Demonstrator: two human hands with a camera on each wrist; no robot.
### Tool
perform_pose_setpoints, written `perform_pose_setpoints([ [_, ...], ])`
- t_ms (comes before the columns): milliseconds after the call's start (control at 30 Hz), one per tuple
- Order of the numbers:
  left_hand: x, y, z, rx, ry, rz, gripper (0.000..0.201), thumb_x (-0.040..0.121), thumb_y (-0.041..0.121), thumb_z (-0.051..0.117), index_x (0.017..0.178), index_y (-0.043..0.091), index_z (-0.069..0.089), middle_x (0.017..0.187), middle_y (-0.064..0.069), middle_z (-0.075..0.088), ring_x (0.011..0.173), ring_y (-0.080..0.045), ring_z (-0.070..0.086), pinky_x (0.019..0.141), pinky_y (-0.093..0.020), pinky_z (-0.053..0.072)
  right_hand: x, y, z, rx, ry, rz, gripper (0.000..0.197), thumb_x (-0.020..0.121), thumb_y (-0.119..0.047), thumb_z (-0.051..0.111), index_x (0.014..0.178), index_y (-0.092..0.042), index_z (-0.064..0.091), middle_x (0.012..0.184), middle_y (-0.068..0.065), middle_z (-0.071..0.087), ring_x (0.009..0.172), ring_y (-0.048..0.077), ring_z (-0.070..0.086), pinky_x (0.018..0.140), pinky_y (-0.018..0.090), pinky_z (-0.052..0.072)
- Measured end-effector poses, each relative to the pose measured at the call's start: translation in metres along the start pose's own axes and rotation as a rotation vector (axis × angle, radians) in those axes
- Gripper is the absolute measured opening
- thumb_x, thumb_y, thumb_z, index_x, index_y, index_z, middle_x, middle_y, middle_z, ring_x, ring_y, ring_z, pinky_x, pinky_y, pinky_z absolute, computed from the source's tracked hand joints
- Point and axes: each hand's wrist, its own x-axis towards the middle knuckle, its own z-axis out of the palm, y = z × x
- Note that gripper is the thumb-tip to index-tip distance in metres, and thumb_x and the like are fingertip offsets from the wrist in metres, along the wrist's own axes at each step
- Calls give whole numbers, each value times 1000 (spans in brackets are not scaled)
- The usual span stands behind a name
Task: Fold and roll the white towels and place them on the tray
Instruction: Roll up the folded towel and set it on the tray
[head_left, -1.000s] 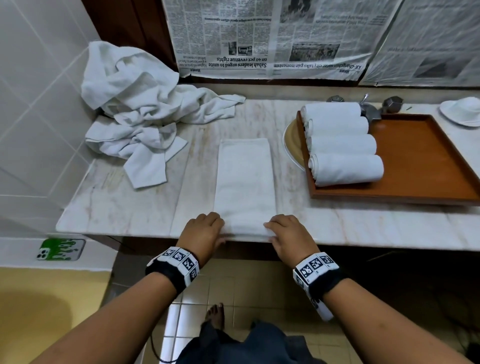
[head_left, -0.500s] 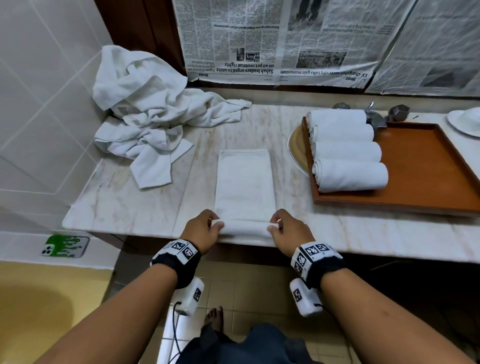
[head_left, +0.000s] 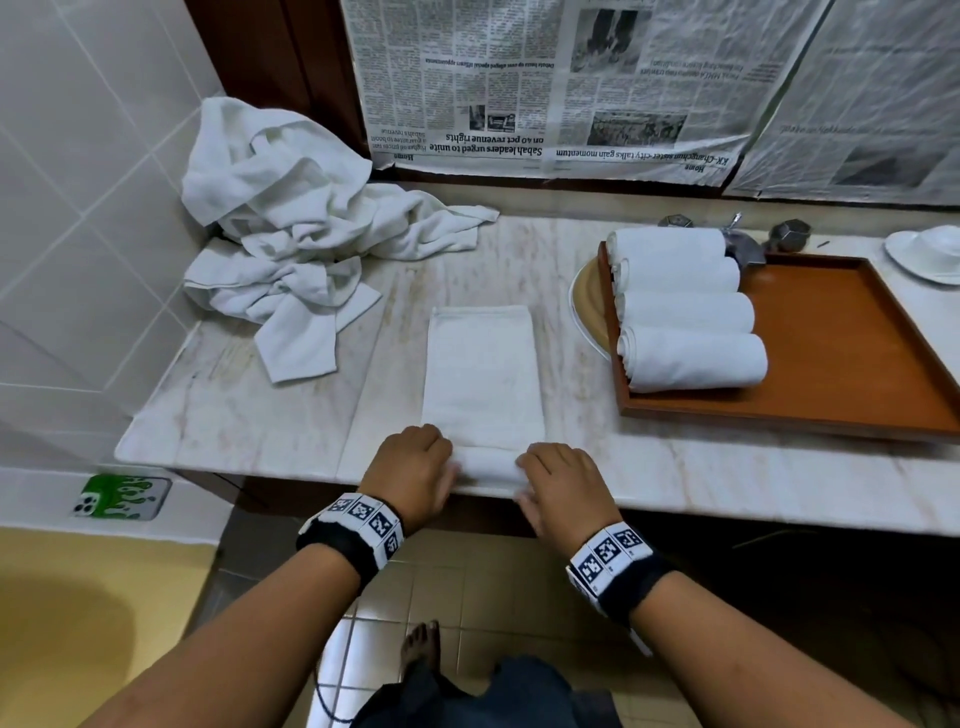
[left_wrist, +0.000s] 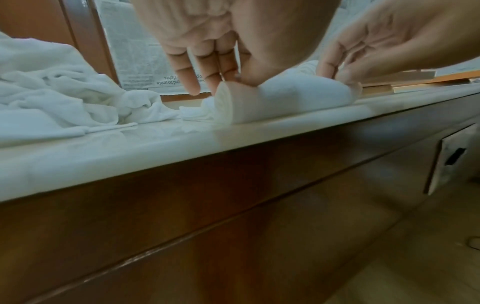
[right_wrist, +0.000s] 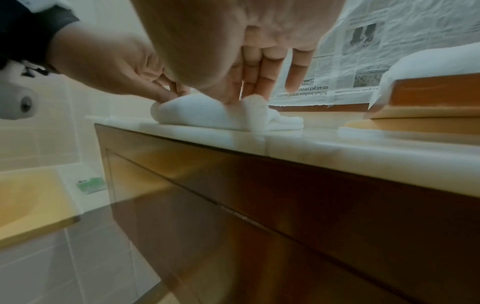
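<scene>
A folded white towel (head_left: 483, 374) lies lengthwise on the marble counter (head_left: 249, 426), and its near end is wound into a small roll (head_left: 488, 465) at the counter's front edge. My left hand (head_left: 415, 462) grips the roll's left end, my right hand (head_left: 561, 478) its right end. In the left wrist view my fingers (left_wrist: 207, 67) reach down behind the roll (left_wrist: 280, 102) while the thumb presses its top. The right wrist view shows the same hold on the roll (right_wrist: 202, 113). Several rolled towels (head_left: 691, 358) lie in the orange-brown tray (head_left: 841, 338) at the right.
A heap of loose white towels (head_left: 291, 249) fills the counter's back left corner. A beige plate (head_left: 587, 306) sticks out under the tray's left edge. Tap fittings (head_left: 789, 234) and a white dish (head_left: 930, 254) stand behind the tray. A green-cased phone (head_left: 122, 496) lies on the low ledge.
Both hands lifted the towel's near edge and turned it over into a roll; the roll has grown thicker and moved slightly away from me.
</scene>
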Motion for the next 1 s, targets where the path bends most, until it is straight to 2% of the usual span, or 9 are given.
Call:
perform_pose_setpoints([
  [67, -8, -4, 2, -3, -23, 35, 32, 75, 36, 76, 92, 13, 63, 94, -6, 58, 77, -26, 55, 61, -34, 46, -5, 6, -3, 21, -34, -7, 49, 58, -23, 89, 102, -20, 67, 105, -2, 66, 94, 20, 64, 81, 35, 52],
  [233, -18, -12, 10, -69, -40, 48, 52, 64, 16, 82, 107, 17, 54, 108, -5, 57, 86, -28, 57, 66, -36, 51, 0, 13, -2, 105, -37, 1, 42, 68, -13, 83, 106, -21, 66, 106, -3, 65, 97, 21, 62, 87, 35, 49],
  [367, -18, -10, 9, -124, -46, -11, 45, 70, 13, 79, 109, 16, 57, 110, -6, 62, 91, -29, 60, 74, -38, 54, -1, 19, 3, 130, -54, 7, 32, 85, -18, 69, 116, -16, 61, 115, 1, 62, 104, 23, 58, 93, 34, 45],
  [467, -17, -10, 6, -150, -5, -75, 29, 81, 25, 61, 110, 17, 62, 106, -3, 67, 90, -31, 63, 74, -39, 54, 2, 23, 1, 203, -107, 15, 31, 96, -22, 58, 125, -14, 57, 123, 4, 57, 111, 23, 53, 95, 31, 42],
  [633, -17, -8, 5, -356, 0, -361, 51, 86, 54, 40, 116, 22, 65, 110, 0, 69, 101, -26, 62, 89, -41, 49, 13, 25, -10, 367, -201, 161, 28, 101, -28, 47, 128, -20, 51, 124, 0, 58, 111, 18, 54, 94, 30, 44],
  [767, -7, -5, 2, -561, 10, -624, 29, 93, 42, 60, 110, 19, 61, 98, 0, 67, 93, -21, 60, 81, -28, 44, 25, 21, -16, 446, -262, 353, 21, 100, -34, 48, 118, -24, 46, 94, -1, 63, 85, 18, 62, 79, 34, 50],
  [833, 3, -4, 1, -620, -6, -747, 25, 92, 38, 63, 105, 17, 58, 91, -2, 63, 89, -24, 59, 76, -26, 39, 32, 19, -18, 341, -259, 392, 20, 98, -35, 50, 114, -24, 48, 94, -1, 61, 89, 22, 62, 80, 34, 49],
  [900, 15, -5, 0, -664, -21, -844, 25, 91, 37, 64, 100, 16, 56, 92, -4, 61, 91, -27, 58, 75, -27, 37, 36, 18, -17, 204, -110, 340, 23, 93, -32, 57, 114, -24, 55, 109, 3, 57, 100, 25, 58, 86, 36, 47],
  [1000, 29, -8, -1, -630, -59, -879, 27, 89, 37, 64, 99, 14, 53, 98, -5, 59, 97, -29, 58, 78, -28, 38, 32, 15, -7, 137, 27, 68, 29, 84, -12, 66, 112, -20, 66, 127, 10, 57, 106, 32, 59, 88, 41, 50],
])
